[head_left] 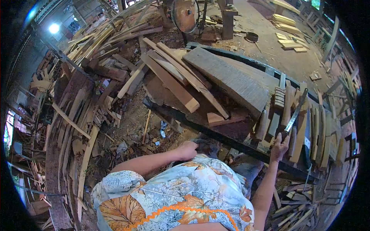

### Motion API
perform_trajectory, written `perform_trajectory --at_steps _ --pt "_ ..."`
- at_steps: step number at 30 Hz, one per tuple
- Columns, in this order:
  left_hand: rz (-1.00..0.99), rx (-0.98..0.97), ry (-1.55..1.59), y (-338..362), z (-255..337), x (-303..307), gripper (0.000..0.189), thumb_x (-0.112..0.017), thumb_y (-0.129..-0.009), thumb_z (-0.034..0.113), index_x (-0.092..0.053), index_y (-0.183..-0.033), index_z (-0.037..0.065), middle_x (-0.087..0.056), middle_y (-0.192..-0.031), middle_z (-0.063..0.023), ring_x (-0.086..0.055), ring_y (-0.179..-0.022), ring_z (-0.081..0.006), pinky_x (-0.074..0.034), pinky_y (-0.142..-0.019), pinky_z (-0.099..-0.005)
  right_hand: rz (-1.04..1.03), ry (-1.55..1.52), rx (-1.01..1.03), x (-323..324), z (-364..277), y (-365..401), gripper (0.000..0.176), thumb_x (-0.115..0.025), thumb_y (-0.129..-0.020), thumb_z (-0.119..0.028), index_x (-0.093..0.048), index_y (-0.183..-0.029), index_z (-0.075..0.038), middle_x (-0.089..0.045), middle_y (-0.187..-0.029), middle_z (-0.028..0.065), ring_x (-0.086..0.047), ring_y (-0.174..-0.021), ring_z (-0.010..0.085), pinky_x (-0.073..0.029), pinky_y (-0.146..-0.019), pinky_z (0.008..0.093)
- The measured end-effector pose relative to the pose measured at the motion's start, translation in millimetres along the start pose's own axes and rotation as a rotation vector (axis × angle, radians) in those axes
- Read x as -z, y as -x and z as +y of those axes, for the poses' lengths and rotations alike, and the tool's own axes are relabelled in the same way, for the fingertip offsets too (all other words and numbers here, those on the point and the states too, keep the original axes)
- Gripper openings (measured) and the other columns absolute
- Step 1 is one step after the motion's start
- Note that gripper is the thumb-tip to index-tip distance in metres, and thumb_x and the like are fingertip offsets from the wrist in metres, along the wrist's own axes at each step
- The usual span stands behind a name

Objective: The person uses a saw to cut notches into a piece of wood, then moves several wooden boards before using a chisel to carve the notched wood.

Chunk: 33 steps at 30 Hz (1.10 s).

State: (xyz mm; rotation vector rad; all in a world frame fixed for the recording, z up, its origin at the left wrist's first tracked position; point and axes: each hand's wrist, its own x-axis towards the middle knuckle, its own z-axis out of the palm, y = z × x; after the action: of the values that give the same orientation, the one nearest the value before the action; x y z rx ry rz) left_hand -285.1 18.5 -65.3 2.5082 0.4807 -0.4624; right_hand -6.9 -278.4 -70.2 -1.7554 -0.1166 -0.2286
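Observation:
My right hand (280,147) is closed around the dark handle of a long metal tool (297,110), whose blade points up and away over the right end of the bench (200,129). Wooden pieces (287,106) and a dark-handled saw (307,148) lie beside it. My left hand (187,150) rests near my waist in front of the bench edge, its fingers curled; whether it holds anything is hidden. A wide grey plank (227,79) and several narrower boards (169,81) lie across the bench.
Scrap wood (115,111) is heaped on the left and at the lower right (296,208). A round fan (185,15) stands beyond the bench. Pale boards (287,23) are stacked on the floor at the upper right. Small debris covers the ground left of my legs.

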Motion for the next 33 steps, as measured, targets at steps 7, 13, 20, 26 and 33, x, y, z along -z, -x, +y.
perform_trajectory --at_steps 7,13,20,26,33 --pt "-0.476 0.040 0.404 -6 -19 41 0.025 -0.055 -0.074 0.017 -0.070 -0.088 0.003 -0.066 -0.073 -0.0150 -0.066 -0.068 -0.0246 -0.053 -0.060 -0.0391 0.015 0.146 0.218 3 35 -14 0.015 -0.059 -0.091 -0.021 -0.052 -0.096 -0.009 -0.048 -0.065 -0.0032 -0.046 -0.052 0.0042 -0.038 -0.044 0.0207" --pt "-0.423 0.074 0.325 -36 -40 22 0.054 -0.063 -0.073 0.018 -0.051 -0.126 0.016 -0.065 -0.082 -0.0109 -0.064 -0.060 -0.0205 -0.057 -0.055 -0.0358 0.007 0.039 0.171 4 37 -12 0.017 -0.060 -0.091 -0.022 -0.051 -0.092 -0.008 -0.046 -0.064 -0.0032 -0.045 -0.051 0.0044 -0.038 -0.043 0.0213" --pt "-0.288 -0.179 0.131 -67 -66 -7 0.041 -0.061 -0.078 0.024 -0.058 -0.117 0.014 -0.065 -0.092 -0.0182 -0.065 -0.081 -0.0316 -0.055 -0.068 -0.0420 -0.043 -0.046 0.011 4 6 -4 0.015 -0.059 -0.091 -0.022 -0.050 -0.092 -0.010 -0.046 -0.064 -0.0042 -0.045 -0.051 0.0041 -0.037 -0.042 0.0206" --pt "0.209 -0.044 -0.024 -43 -56 -30 0.035 -0.060 -0.079 0.033 -0.064 -0.104 0.009 -0.064 -0.095 -0.0238 -0.062 -0.087 -0.0392 -0.050 -0.078 -0.0477 -0.010 0.040 0.066 3 7 -3 0.018 -0.059 -0.091 -0.023 -0.053 -0.096 -0.006 -0.050 -0.069 -0.0012 -0.047 -0.053 0.0065 -0.039 -0.044 0.0228" --pt "0.114 0.100 -0.023 0 3 4 0.034 -0.059 -0.076 0.028 -0.066 -0.093 0.000 -0.063 -0.087 -0.0281 -0.062 -0.085 -0.0417 -0.049 -0.080 -0.0490 -0.036 0.015 -0.024 4 6 -4 0.027 -0.061 -0.089 -0.026 -0.054 -0.099 -0.001 -0.054 -0.072 0.0023 -0.049 -0.054 0.0092 -0.040 -0.044 0.0248"
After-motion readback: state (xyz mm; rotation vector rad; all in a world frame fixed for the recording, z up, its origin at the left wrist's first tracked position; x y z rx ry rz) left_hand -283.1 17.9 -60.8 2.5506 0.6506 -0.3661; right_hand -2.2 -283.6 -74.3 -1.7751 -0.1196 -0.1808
